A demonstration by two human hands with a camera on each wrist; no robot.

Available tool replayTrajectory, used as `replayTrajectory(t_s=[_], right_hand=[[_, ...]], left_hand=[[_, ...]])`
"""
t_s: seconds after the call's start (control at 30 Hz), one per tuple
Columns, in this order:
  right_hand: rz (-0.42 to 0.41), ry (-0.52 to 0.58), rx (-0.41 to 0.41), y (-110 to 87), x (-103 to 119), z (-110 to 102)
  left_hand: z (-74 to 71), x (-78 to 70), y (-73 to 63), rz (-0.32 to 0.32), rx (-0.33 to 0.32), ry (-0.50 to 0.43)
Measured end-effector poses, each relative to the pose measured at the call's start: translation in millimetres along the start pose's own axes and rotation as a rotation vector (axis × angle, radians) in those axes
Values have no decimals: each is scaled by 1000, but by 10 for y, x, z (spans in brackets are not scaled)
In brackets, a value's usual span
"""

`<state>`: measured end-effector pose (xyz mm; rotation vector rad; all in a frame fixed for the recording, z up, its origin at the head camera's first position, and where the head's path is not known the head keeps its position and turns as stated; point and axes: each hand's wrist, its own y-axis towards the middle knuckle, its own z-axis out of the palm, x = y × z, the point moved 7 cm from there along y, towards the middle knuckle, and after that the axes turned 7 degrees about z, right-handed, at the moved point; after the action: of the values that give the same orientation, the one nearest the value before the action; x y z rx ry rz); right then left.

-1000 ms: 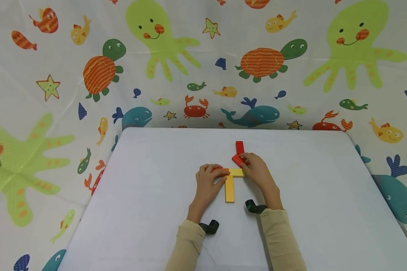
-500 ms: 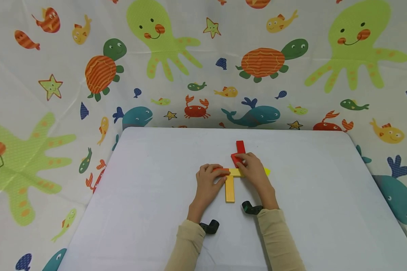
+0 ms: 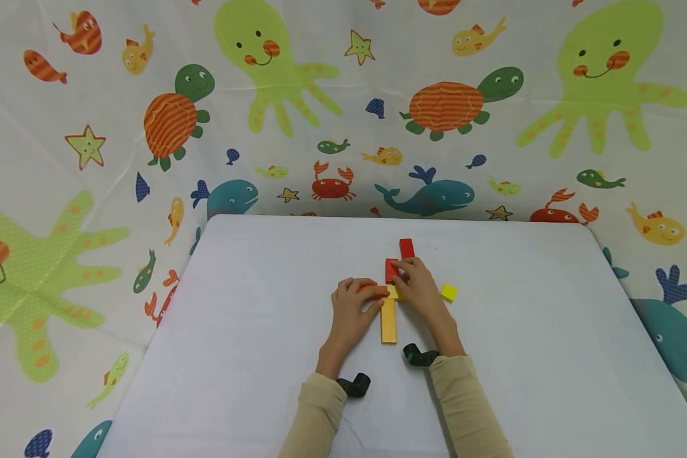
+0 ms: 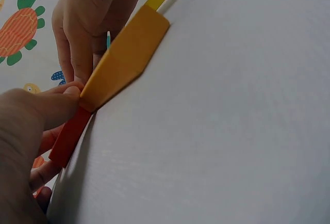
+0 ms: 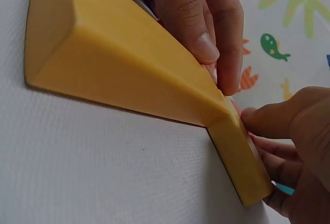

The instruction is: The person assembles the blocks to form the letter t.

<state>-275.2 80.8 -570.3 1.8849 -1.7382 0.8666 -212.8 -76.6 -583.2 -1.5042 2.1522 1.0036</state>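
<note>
On the white table, a long yellow block (image 3: 388, 323) meets a yellow crossbar block (image 3: 393, 293) and an orange-red block (image 3: 380, 291) at its far end. My left hand (image 3: 352, 310) holds the orange-red block at the left, its thumb by the joint and its fingers along the other side in the left wrist view. Between the fingertips of my right hand (image 3: 425, 292) is a red block (image 3: 390, 272), standing lengthwise just beyond the crossbar. That hand covers most of the crossbar in the head view; its right end shows in the right wrist view.
A second red block (image 3: 407, 248) lies farther back, behind my right fingers. To the right of my right hand sits a small bright yellow block (image 3: 449, 292). The table's far edge borders a sea-animal cloth (image 3: 298, 159). Black wrist cameras (image 3: 355, 385) jut inward from both wrists.
My right hand has moved left with the red block, which has turned from slanted to straight and shifted left. The small yellow block has come into fuller view. My left hand stays put.
</note>
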Motion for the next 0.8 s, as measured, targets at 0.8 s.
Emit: replayTrajectory(t_s=[0.8], right_hand=[[-39, 1, 72, 2, 18, 40]], left_hand=[[14, 8, 9, 2, -9, 2]])
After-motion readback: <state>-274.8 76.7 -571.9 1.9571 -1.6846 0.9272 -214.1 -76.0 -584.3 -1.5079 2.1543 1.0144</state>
